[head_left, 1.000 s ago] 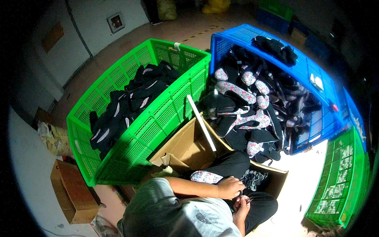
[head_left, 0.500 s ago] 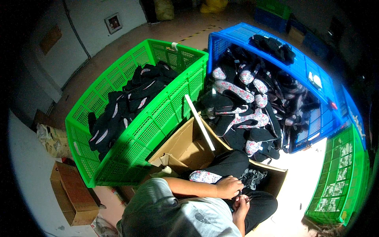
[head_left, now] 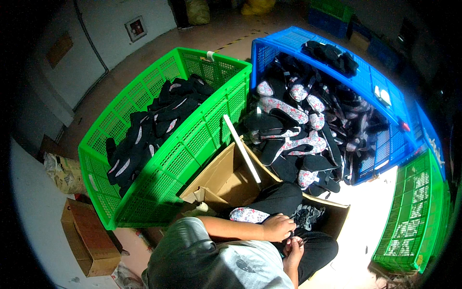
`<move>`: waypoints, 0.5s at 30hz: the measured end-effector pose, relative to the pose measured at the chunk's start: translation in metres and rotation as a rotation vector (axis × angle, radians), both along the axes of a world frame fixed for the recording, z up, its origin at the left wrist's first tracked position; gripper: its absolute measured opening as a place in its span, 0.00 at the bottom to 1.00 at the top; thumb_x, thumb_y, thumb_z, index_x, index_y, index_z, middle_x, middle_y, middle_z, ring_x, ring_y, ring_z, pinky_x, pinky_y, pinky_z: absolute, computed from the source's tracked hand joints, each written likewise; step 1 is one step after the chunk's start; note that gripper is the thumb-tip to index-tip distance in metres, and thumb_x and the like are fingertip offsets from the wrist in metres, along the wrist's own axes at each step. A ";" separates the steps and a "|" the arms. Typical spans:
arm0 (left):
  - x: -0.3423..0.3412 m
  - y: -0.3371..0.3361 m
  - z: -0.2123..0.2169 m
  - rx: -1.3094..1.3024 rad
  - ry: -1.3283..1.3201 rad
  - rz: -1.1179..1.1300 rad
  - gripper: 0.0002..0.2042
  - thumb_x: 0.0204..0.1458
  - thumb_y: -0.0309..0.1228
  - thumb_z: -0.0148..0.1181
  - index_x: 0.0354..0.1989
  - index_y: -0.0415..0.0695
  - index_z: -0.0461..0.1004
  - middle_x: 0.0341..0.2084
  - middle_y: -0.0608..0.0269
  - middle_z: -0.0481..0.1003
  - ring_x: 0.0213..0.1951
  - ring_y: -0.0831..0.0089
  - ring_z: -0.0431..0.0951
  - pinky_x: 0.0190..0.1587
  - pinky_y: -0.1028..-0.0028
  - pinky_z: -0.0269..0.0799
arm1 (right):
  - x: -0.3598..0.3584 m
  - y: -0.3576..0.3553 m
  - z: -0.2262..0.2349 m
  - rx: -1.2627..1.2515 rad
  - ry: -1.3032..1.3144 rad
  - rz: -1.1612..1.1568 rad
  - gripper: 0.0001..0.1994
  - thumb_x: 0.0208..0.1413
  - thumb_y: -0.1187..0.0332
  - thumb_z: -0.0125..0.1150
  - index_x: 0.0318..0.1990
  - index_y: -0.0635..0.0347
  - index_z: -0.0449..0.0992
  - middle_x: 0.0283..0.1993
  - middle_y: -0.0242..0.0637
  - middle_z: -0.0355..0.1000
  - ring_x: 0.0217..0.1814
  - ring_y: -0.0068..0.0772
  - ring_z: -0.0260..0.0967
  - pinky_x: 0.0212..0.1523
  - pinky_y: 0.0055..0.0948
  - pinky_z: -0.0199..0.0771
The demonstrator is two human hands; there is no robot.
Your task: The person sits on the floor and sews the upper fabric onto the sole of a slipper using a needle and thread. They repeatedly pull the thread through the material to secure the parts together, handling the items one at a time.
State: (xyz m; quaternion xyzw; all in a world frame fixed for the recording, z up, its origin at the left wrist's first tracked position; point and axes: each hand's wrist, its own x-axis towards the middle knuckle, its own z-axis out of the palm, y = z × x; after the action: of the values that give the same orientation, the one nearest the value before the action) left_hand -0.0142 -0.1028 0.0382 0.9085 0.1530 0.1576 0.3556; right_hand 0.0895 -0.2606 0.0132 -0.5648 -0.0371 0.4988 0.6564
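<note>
In my lap, my left hand (head_left: pixel 279 228) is closed, its fingers bent down over a small dark thing that I cannot make out. Just below it, my right hand (head_left: pixel 293 248) is closed too, thumb and fingers pinched together close to the left fingertips. A floral-patterned slipper piece (head_left: pixel 249 215) lies on my black trousers, right by my left forearm and wrist. Past the left hand, a heap of dark grey-and-black scraps (head_left: pixel 308 215) sits by the cardboard. Whether the floral piece joins the dark thing between my fingers is hidden.
A green crate (head_left: pixel 166 168) holding black slipper pieces (head_left: pixel 159 120) stands to the left. Ahead, a tipped blue crate (head_left: pixel 301 41) spills floral and black slippers (head_left: pixel 308 118). An open cardboard box (head_left: pixel 226 168) and white stick (head_left: pixel 242 148) are nearer. Another green crate (head_left: pixel 409 216) stands right.
The view has shifted very slightly. Both hands stay close together in my lap in nearly the same pose, and the crates and slippers lie as before.
</note>
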 end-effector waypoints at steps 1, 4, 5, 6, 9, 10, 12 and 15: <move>0.000 0.000 0.000 0.003 0.001 -0.003 0.09 0.46 0.30 0.57 0.37 0.44 0.74 0.33 0.60 0.76 0.41 0.59 0.76 0.47 0.59 0.69 | 0.000 0.000 0.001 -0.001 0.000 -0.003 0.03 0.62 0.67 0.57 0.36 0.50 0.70 0.26 0.25 0.70 0.19 0.13 0.56 0.16 0.16 0.50; 0.001 -0.001 -0.002 0.027 0.005 0.014 0.11 0.46 0.30 0.57 0.39 0.43 0.74 0.34 0.60 0.76 0.41 0.59 0.76 0.47 0.59 0.69 | -0.002 0.001 0.004 0.003 0.001 -0.001 0.03 0.62 0.67 0.57 0.36 0.50 0.70 0.26 0.25 0.70 0.19 0.13 0.57 0.16 0.15 0.50; 0.001 -0.002 -0.002 0.032 -0.001 0.016 0.12 0.46 0.30 0.58 0.40 0.43 0.74 0.34 0.60 0.76 0.41 0.59 0.76 0.47 0.59 0.69 | -0.001 0.001 0.004 0.009 0.003 0.008 0.03 0.62 0.67 0.57 0.36 0.50 0.70 0.26 0.25 0.70 0.19 0.13 0.57 0.16 0.15 0.51; 0.000 -0.002 -0.003 0.037 -0.007 0.018 0.12 0.46 0.30 0.58 0.40 0.42 0.74 0.34 0.60 0.76 0.40 0.59 0.76 0.47 0.59 0.69 | -0.001 0.000 0.004 0.014 0.006 0.017 0.02 0.62 0.67 0.57 0.36 0.49 0.70 0.25 0.25 0.70 0.19 0.13 0.57 0.16 0.15 0.51; 0.000 -0.002 -0.003 0.038 -0.012 0.014 0.13 0.46 0.30 0.58 0.41 0.42 0.74 0.34 0.60 0.76 0.41 0.59 0.76 0.47 0.60 0.69 | -0.002 0.001 0.005 -0.012 0.010 -0.006 0.02 0.61 0.68 0.57 0.36 0.49 0.71 0.26 0.25 0.70 0.18 0.13 0.57 0.16 0.15 0.51; 0.000 -0.002 -0.003 0.036 -0.012 0.013 0.13 0.46 0.30 0.58 0.41 0.43 0.74 0.34 0.60 0.76 0.41 0.59 0.76 0.47 0.60 0.69 | -0.002 0.001 0.005 -0.011 0.010 -0.012 0.02 0.61 0.68 0.57 0.36 0.49 0.70 0.26 0.25 0.70 0.18 0.14 0.57 0.16 0.15 0.51; -0.001 -0.001 0.001 0.030 0.011 -0.007 0.13 0.46 0.29 0.58 0.42 0.43 0.74 0.34 0.60 0.76 0.41 0.59 0.76 0.47 0.60 0.69 | -0.003 0.002 0.005 -0.006 0.010 -0.018 0.02 0.61 0.68 0.57 0.36 0.49 0.70 0.26 0.25 0.71 0.18 0.14 0.56 0.16 0.15 0.51; -0.001 -0.001 0.004 0.025 0.017 -0.016 0.13 0.46 0.29 0.58 0.43 0.44 0.74 0.33 0.60 0.77 0.41 0.59 0.76 0.47 0.60 0.69 | -0.001 0.000 0.000 -0.001 0.011 -0.010 0.02 0.61 0.68 0.57 0.36 0.49 0.70 0.26 0.25 0.71 0.18 0.14 0.56 0.16 0.15 0.50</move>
State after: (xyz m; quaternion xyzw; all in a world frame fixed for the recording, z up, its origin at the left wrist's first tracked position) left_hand -0.0150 -0.1036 0.0424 0.9153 0.1466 0.1490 0.3444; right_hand 0.0883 -0.2606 0.0134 -0.5627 -0.0305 0.4985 0.6588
